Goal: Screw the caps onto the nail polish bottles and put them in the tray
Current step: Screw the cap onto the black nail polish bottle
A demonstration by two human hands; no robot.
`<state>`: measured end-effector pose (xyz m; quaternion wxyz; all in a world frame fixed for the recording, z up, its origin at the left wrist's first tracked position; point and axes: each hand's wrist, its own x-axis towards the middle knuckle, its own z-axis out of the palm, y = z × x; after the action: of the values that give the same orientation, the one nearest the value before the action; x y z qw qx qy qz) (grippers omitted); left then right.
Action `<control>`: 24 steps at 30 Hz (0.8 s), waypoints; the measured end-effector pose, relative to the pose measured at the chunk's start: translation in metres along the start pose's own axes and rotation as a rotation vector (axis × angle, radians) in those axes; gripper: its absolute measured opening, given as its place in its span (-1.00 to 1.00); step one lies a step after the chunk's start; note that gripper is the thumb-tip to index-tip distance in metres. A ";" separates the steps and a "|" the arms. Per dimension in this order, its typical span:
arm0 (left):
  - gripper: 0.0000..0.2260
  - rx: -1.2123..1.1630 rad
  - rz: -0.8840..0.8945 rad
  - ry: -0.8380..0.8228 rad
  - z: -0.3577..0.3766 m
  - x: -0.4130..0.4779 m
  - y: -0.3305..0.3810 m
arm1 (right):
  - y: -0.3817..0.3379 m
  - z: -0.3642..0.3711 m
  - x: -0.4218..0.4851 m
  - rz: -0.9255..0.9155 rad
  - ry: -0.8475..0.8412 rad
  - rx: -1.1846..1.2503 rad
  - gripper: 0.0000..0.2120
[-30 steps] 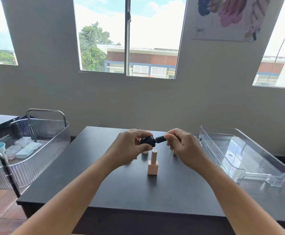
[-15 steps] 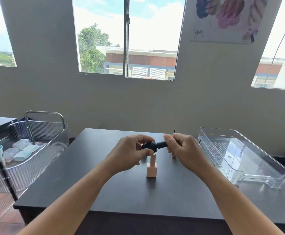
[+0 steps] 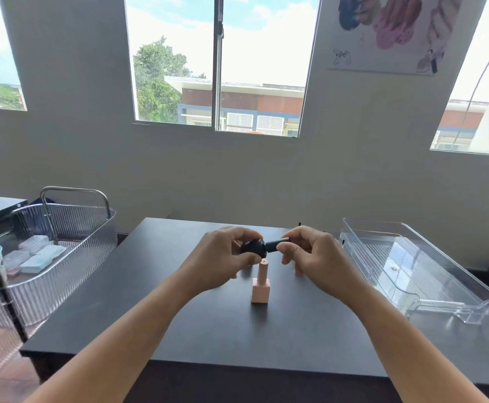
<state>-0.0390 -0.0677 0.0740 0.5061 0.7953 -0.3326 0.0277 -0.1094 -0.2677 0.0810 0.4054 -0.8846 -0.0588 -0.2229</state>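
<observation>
Two hands meet above the worktop (image 3: 179, 330) — the left hand (image 3: 222, 258) grips a small black nail polish bottle (image 3: 254, 248), the right hand (image 3: 320, 257) pinches its cap (image 3: 277, 244) — light, smooth, probably glass, so best held round the body.

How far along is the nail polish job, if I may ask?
Nothing looks finished: the clear plastic tray holds no bottles. In hand: the left hand holds a round black bottle, the right hand grips its black cap. Left: the pink square-based bottle standing on the table.
</observation>
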 end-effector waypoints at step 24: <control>-0.73 0.110 0.074 -0.015 -0.003 -0.001 -0.002 | -0.004 0.001 0.002 0.125 -0.048 -0.181 -0.36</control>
<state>-0.0379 -0.0644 0.0733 0.4576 0.8094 -0.3634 0.0588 -0.1085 -0.2641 0.0842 0.3356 -0.9245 0.0070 -0.1805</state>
